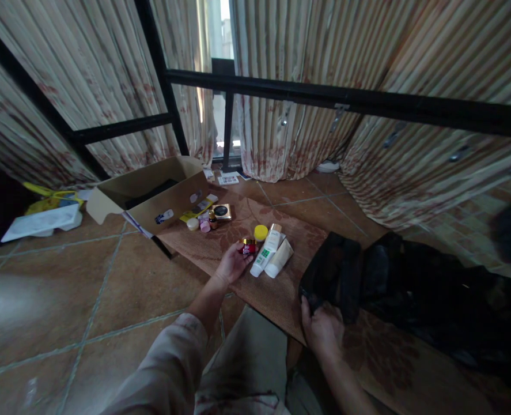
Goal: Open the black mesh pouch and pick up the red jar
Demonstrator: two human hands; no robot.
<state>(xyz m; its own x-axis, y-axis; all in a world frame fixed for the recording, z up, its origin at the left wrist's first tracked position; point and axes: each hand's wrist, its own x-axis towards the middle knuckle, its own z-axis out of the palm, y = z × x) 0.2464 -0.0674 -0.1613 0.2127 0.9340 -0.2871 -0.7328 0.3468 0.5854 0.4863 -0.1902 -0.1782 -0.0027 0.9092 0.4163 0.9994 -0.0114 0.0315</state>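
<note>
My left hand (233, 264) is closed around a small red jar (249, 246) with a gold lid, just above the patterned cloth. Close to its right lie several white and cream squeeze tubes (280, 257) and a round yellow-lidded container (261, 233). At the front edge of a black mesh pouch (330, 271), my right hand (324, 328) has its fingers curled on the fabric. Part of the pouch's edge is hidden by those fingers. Further left on the cloth stand a cream-coloured jar (192, 223), a pink jar (204, 225), a small dark bottle (212, 219) and a gold compact (222, 211).
A cardboard box (173, 202) with open flaps stands at the cloth-covered surface's far left end. Black plastic (436, 294) is heaped at the right. White foam (43, 222) and a yellow bag (48, 199) lie on the tiled floor. Curtains (276, 132) hang behind a black metal bar (281, 87).
</note>
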